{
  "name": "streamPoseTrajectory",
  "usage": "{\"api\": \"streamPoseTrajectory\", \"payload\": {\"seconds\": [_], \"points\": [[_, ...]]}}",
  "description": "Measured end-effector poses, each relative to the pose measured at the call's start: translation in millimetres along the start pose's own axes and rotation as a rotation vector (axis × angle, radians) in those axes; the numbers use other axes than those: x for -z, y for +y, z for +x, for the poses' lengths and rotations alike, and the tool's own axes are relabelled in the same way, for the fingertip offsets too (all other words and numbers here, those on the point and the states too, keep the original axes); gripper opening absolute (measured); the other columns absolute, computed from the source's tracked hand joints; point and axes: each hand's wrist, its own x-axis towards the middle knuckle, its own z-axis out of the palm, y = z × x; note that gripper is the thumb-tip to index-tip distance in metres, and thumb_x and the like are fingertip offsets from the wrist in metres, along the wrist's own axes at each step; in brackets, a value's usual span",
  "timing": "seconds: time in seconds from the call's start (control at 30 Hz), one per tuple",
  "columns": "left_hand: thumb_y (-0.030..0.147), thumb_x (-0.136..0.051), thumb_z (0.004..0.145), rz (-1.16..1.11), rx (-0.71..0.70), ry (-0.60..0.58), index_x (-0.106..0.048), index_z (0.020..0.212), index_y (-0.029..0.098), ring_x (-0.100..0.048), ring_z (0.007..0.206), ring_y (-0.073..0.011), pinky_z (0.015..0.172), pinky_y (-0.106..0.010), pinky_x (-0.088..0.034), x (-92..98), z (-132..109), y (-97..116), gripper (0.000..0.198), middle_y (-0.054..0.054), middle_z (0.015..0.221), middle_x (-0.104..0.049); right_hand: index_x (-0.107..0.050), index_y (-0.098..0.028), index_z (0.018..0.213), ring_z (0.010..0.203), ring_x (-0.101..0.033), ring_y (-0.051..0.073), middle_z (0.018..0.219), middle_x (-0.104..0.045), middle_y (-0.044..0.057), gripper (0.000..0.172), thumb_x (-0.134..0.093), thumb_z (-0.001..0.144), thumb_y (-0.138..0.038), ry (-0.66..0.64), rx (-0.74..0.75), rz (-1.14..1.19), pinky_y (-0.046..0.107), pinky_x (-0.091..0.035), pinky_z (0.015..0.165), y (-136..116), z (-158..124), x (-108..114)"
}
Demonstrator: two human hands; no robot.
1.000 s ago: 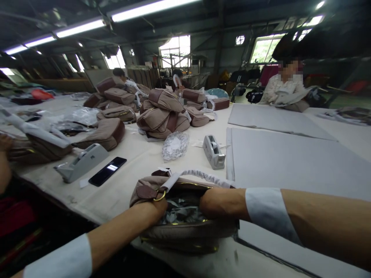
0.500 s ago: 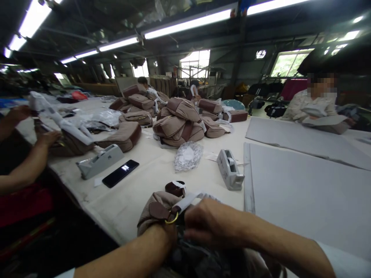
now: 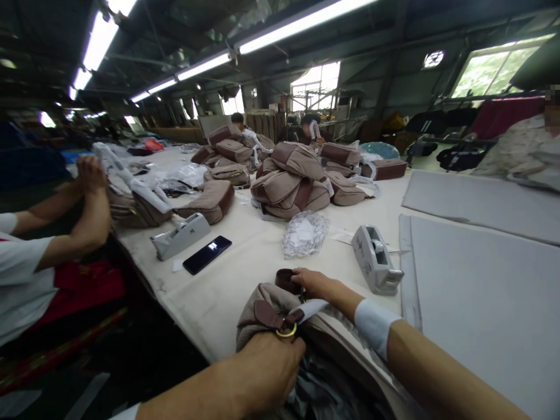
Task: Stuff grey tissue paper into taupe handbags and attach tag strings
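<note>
A taupe handbag (image 3: 266,297) with brown trim, a gold ring and a dark lining lies in front of me, its mouth gaping open. My left hand (image 3: 273,364) is closed on the bag's rim, just below the gold ring (image 3: 286,332). At the far end of the bag, my right hand (image 3: 312,284) pinches a dark brown strap (image 3: 286,281) that curls in a loop. A white wrapped handle (image 3: 312,309) runs from the ring across the opening. The right fingertips are partly hidden behind the strap.
Beyond the bag are a phone (image 3: 207,255), two grey tape dispensers (image 3: 181,236) and a crumpled clear plastic bag (image 3: 305,234). A pile of similar bags (image 3: 293,181) stands further back. Grey boards (image 3: 481,280) lie at right. A co-worker's arms (image 3: 94,204) are at left.
My right hand has moved from the bag's opening out to the brown strap. A white paper piece on the strap no longer shows. The view has turned left, and the co-worker's hands have risen.
</note>
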Motion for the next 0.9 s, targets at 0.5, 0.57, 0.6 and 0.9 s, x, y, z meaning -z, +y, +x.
{"api": "streamPoseTrajectory", "payload": {"seconds": [0.5,0.57,0.6,0.9], "points": [[0.021,-0.046,0.089,0.433,-0.415,0.622,-0.037,0.134,0.013,-0.049,0.119,-0.0314,0.092,-0.046,-0.046,53.2,-3.6,15.5,0.047,-0.020,0.130,-0.052,-0.068,-0.017,0.094,0.114,-0.054,0.022,0.128,-0.052,0.011,0.019,-0.063,0.076,-0.016,0.115,0.231,-0.141,0.029,-0.045,0.089,-20.2,-66.5,87.9],[0.016,-0.043,0.089,0.537,-0.357,0.615,-0.053,0.116,0.012,-0.062,0.091,-0.0265,0.076,-0.041,-0.050,51.6,-3.8,12.5,0.030,-0.015,0.100,-0.067,-0.066,-0.016,0.100,0.129,-0.040,0.025,0.142,-0.037,0.016,0.020,-0.058,0.082,-0.016,0.241,0.334,-0.140,0.034,-0.040,0.099,-20.1,-65.5,83.4],[0.013,-0.041,0.089,0.525,-0.393,0.621,-0.058,0.106,0.012,-0.062,0.078,-0.0226,0.069,-0.037,-0.049,51.2,-4.7,10.4,0.024,-0.011,0.086,-0.069,-0.065,-0.015,0.101,0.132,-0.036,0.025,0.145,-0.031,0.017,0.019,-0.054,0.085,-0.017,0.301,0.384,-0.138,0.035,-0.038,0.102,-21.8,-64.6,82.0],[0.009,-0.047,0.087,0.081,-0.678,0.790,-0.054,0.099,0.015,-0.056,0.088,-0.0195,0.079,-0.035,-0.049,64.6,-17.1,-5.3,0.016,-0.009,0.092,-0.064,-0.061,-0.015,0.114,0.141,-0.009,0.025,0.153,-0.014,0.013,0.027,-0.043,0.094,-0.020,0.187,0.720,-0.152,0.036,-0.027,0.110,-32.2,-66.4,76.3]]}}
